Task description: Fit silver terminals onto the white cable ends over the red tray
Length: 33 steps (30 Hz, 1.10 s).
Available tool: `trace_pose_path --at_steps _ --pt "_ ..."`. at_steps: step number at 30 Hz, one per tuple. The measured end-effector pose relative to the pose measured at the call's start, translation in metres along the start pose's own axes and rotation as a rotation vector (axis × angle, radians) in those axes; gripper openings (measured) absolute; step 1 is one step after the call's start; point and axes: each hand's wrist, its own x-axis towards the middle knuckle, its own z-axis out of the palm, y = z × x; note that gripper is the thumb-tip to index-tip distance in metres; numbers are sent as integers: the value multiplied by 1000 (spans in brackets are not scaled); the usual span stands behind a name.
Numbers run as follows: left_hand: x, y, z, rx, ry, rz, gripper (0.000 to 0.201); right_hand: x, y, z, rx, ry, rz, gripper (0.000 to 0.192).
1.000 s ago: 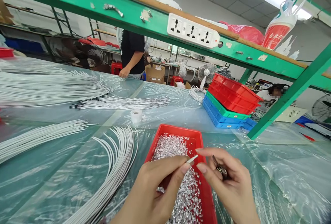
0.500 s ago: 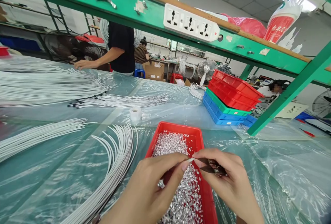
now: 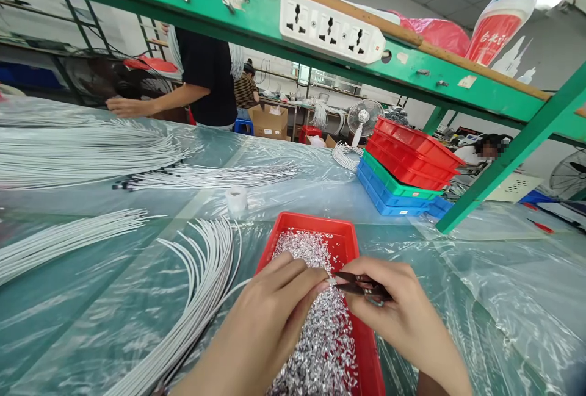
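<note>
My left hand [image 3: 274, 304] pinches a white cable [image 3: 235, 288] near its end, fingers pressed together above a red tray [image 3: 352, 238]. That cable runs back from my hand toward a bundle of white cables [image 3: 201, 298] on the left. Dark thread snips [image 3: 366, 289] are held in my right hand [image 3: 405, 307], their two blades apart and pointing left at the cable's tip. Whether the blades touch the tip is too small to tell. Shiny silvery scraps [image 3: 320, 338] cover much of the tray's floor below both hands.
More white cable bundles [image 3: 82, 152] lie on the plastic-covered table [image 3: 494, 298]. A white roll [image 3: 236, 199] stands behind the tray. Stacked red, green and blue crates [image 3: 407, 164] sit back right, beside a green post [image 3: 503, 152]. A co-worker [image 3: 206, 79] stands across the table.
The snips' blades have come round to the cable's tip and spread apart. My left fingers have closed together more. The co-worker's arm has shifted left.
</note>
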Motion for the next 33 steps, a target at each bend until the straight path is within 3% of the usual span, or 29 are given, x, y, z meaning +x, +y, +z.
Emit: trace_pose_path --at_steps 8,16,27,33 --pt "1 -4 -3 43 -98 61 23 4 5 -1 100 -58 77 16" --pt "0 -10 -4 121 -130 171 25 8 6 -3 380 -153 166 15" --pt "5 -13 -1 126 4 333 24 10 17 -9 499 -254 241 10" --pt "1 -9 -5 168 -45 305 27 13 16 -9 583 -285 230 16"
